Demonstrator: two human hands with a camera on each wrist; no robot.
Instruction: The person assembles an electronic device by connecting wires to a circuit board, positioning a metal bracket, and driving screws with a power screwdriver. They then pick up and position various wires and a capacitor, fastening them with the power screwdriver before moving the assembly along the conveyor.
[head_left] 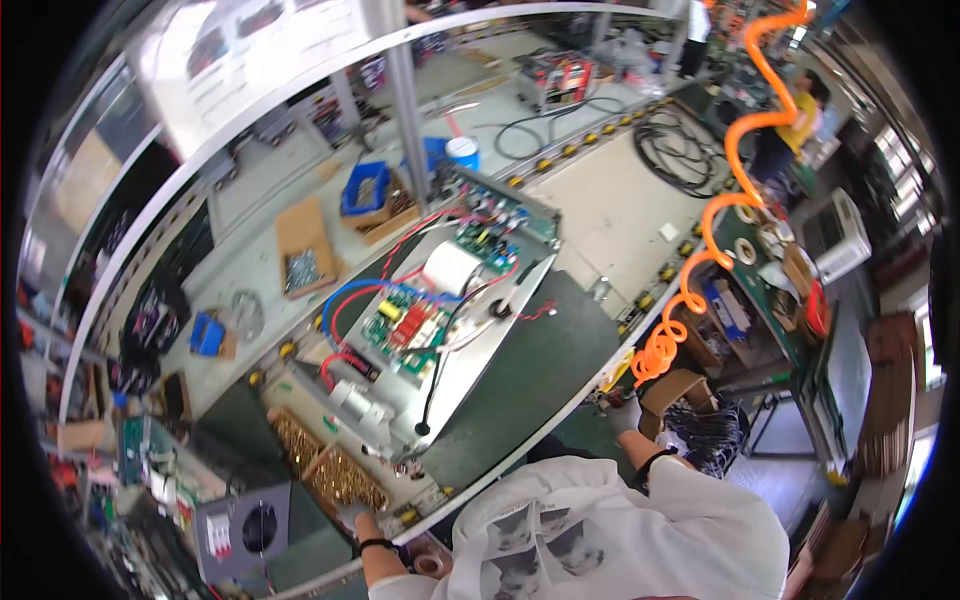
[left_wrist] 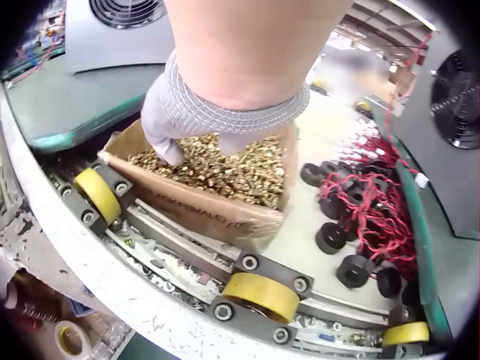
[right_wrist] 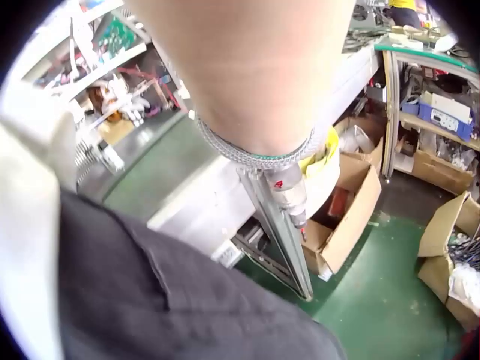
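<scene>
My left hand (left_wrist: 161, 120), in a pale glove with a grey knitted cuff, reaches over a cardboard box (left_wrist: 202, 214) of small brass-coloured parts (left_wrist: 247, 169). Its visible fingertips stand apart at the parts; whether they touch any is unclear. In the head view the left hand (head_left: 350, 515) is at the near end of that box. My gloved right hand (head_left: 625, 412) is low beside the bench edge. A grey power tool (right_wrist: 289, 191) with a red mark points downward from it; the wrist hides most of the grip. An opened chassis with circuit boards (head_left: 410, 325) lies on the bench.
Yellow rollers (left_wrist: 259, 296) line the bench edge. Black rings with red wires (left_wrist: 352, 217) lie right of the box. A coiled orange hose (head_left: 735, 150) hangs at the right. Open cartons (right_wrist: 345, 217) stand below the bench, and a fan panel (head_left: 245, 535) is at the left.
</scene>
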